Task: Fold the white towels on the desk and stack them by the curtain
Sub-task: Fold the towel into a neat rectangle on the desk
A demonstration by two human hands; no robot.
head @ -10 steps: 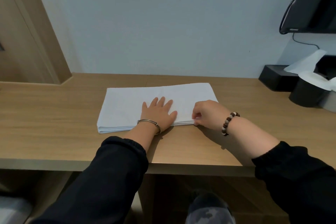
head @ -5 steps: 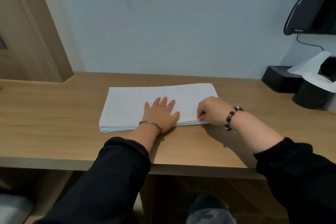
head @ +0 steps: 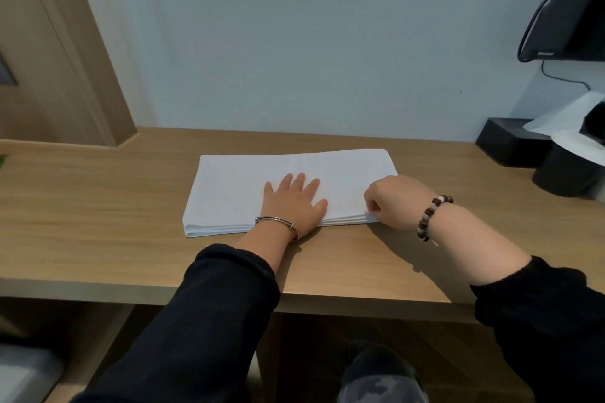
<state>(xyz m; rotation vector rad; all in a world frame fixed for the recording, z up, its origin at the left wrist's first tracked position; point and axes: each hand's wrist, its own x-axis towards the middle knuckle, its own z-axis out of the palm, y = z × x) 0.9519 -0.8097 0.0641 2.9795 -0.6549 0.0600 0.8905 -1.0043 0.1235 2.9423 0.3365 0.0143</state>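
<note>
towel (head: 248, 183) mid-desk (head: 98, 206), folded long | left hand (head: 293, 203) flat, fingers spread, pressing its near-centre | right hand (head: 391, 203) pinching near right corner | advice: carry corner over left, match edges, pin centre

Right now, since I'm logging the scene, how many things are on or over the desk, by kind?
White towel: 1
Hands: 2, left hand, right hand
Bracelets: 2, metal bangle, bead bracelet
Black containers: 2, box, tub
Total: 7
</note>
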